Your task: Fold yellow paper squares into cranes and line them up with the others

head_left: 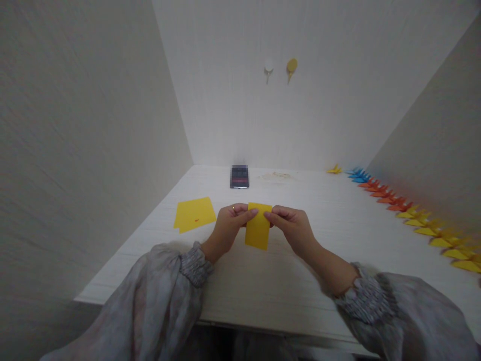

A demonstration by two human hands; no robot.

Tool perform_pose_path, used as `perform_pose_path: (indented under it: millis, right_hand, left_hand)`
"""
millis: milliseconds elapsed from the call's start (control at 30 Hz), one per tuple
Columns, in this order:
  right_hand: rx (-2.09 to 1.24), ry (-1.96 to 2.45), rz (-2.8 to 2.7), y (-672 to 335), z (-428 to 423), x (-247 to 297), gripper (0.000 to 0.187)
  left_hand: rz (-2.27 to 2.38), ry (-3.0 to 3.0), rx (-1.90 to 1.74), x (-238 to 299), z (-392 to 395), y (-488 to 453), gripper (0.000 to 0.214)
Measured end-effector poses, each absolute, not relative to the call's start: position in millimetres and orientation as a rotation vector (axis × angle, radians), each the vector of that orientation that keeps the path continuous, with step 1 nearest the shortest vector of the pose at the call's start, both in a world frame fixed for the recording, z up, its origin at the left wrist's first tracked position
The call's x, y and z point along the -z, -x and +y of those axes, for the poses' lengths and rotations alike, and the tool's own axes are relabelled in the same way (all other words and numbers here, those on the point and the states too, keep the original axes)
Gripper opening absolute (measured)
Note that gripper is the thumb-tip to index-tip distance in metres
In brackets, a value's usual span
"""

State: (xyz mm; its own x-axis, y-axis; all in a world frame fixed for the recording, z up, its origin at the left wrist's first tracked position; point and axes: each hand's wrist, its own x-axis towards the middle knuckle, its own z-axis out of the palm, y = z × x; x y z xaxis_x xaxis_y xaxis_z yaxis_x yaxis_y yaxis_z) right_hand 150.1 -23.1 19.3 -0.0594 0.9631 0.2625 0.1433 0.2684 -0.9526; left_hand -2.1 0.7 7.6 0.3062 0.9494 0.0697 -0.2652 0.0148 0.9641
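Pale walls (263, 120) with a faint streaky grain box in a white table (270, 296) whose top has a lightly wood-like texture. Along it, from two to three o'clock of the hands, runs a row of folded paper birds (399, 204), sharp-winged, in blue, orange-red and yellow. Crinkled, gathered cuffs frame the left hand (227, 228) and right hand (298, 228), both pinching one narrow yellow paper (257, 230) between thumbs and fingers near its twelve o'clock end; it lies midway between them, neither hand nearer, its long axis running from twelve to just past six, the lower end free. At nine o'clock rest flat, smooth yellow sheets (191, 213) with a small red mark. Near twelve sits a dark rectangular object (239, 176), perhaps a phone, too pixelated to be sure; smallest is a ring (233, 208) on the left hand
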Motion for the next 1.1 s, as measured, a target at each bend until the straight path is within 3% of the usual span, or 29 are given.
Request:
perform_pose_path:
  millis: [767,933,1100]
  right_hand:
    - [-0.954,1.134,-1.46,-153.9,-20.3,-15.7,0.028]
    - [-1.191,1.082,-1.388,-147.9,-18.1,-14.0,0.02]
    - [-1.286,1.088,-1.305,-147.2,-13.9,-8.2,0.025]
  left_hand:
    - [0.853,-1.206,-1.051,-8.4,0.3,1.7,0.028]
    - [0.94,-1.171,-1.13,-3.6,4.3,1.5,0.026]
    - [0.908,-1.168,-1.11,-3.6,5.1,0.9,0.033]
